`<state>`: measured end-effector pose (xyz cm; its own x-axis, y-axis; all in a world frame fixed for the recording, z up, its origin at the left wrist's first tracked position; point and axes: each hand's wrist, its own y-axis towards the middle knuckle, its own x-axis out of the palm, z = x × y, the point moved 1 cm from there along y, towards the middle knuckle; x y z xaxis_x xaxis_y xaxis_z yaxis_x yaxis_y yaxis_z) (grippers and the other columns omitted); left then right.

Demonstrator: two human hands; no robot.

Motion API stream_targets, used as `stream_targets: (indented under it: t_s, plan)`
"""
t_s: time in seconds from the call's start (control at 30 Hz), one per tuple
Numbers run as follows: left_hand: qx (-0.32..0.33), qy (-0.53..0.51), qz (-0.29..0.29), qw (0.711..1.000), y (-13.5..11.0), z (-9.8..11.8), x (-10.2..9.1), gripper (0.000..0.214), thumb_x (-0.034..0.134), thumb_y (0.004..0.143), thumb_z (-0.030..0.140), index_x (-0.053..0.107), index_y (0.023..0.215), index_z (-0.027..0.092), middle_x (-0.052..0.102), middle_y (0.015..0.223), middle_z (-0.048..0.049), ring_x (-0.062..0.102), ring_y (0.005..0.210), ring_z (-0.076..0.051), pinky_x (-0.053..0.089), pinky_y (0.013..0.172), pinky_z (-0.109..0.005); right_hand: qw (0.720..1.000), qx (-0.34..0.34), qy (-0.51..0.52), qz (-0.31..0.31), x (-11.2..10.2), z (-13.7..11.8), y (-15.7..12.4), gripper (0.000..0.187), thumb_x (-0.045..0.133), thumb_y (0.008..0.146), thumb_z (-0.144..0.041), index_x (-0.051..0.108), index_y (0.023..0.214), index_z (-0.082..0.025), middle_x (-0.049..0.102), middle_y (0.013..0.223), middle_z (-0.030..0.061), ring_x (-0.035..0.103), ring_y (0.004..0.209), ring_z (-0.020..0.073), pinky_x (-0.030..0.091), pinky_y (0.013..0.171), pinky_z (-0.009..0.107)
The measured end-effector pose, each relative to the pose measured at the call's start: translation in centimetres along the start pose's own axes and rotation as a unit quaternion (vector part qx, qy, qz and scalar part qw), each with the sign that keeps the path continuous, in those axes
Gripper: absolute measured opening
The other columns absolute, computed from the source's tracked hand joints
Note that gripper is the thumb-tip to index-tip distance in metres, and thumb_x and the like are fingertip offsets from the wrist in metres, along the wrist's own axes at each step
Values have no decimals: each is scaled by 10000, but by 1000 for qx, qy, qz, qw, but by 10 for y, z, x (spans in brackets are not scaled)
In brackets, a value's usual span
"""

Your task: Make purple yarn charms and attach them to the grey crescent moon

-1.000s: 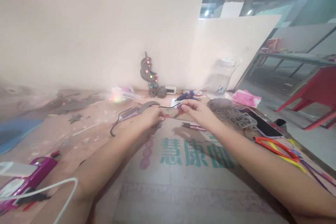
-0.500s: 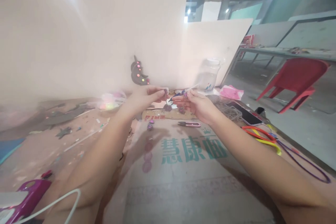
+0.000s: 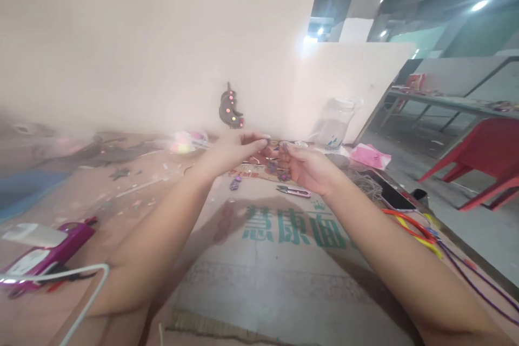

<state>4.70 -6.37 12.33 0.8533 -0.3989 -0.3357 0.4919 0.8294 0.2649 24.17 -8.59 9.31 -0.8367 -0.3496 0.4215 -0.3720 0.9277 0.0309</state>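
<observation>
Both hands are close together over the far end of a printed sack sheet (image 3: 279,259). My left hand (image 3: 239,151) is closed in a pinch of thumb and forefinger; what it grips is too small and blurred to name. My right hand (image 3: 310,165) also pinches, at something small and purplish that I cannot make out. Small dark purple ornaments (image 3: 284,177) show just below the fingers, apparently hanging; their link to either hand is unclear. Pink-handled thread snips (image 3: 294,191) lie beneath the right hand. A small purple piece (image 3: 234,183) rests on the sheet below the left wrist.
A pale board (image 3: 141,59) stands behind, with a dark crescent ornament (image 3: 230,108) against it. To the right are a clear jar (image 3: 336,124), pink packet (image 3: 370,157), phone (image 3: 391,190) and coloured cords (image 3: 413,227). A purple power strip (image 3: 60,251) with a white cable is at left.
The view has turned slightly left, shifting the scene rightward. My hands have come closer together, still pinching. The white strip that stuck out by my right fingers no longer shows clearly.
</observation>
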Motion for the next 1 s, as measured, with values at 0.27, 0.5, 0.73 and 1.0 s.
stream_targets:
  t_s: [0.27,0.5,0.73,1.0]
  plan:
    - [-13,51,34,998,-5,-20,-6,356,675,830,476,738,1009,175,775,980,-66,713,951,-216,540,880,-331,999,12,-44,-21,-8,9,1,151,565,934,-303,646,870,-193,744,1081,99,707,977,222,558,902,429]
    - [-56,140,-4,989,-4,-34,-13,356,675,803,491,766,1024,227,777,952,-35,705,895,-214,502,730,-275,921,-125,-366,51,-31,22,14,228,696,816,-400,693,832,-173,727,933,58,667,904,200,511,890,393]
    - [-67,241,-9,968,0,-40,-8,383,641,764,545,800,920,233,748,762,-5,642,693,-189,431,575,-248,871,-201,-434,112,-36,18,17,205,671,815,-360,740,857,-171,738,944,50,626,928,194,443,942,360]
    - [-110,293,-69,947,9,-67,-23,359,659,754,468,791,1028,277,782,884,6,676,801,-198,477,689,-256,894,-126,-420,91,-40,24,15,184,738,734,-326,746,815,-161,726,798,31,624,718,148,515,772,322]
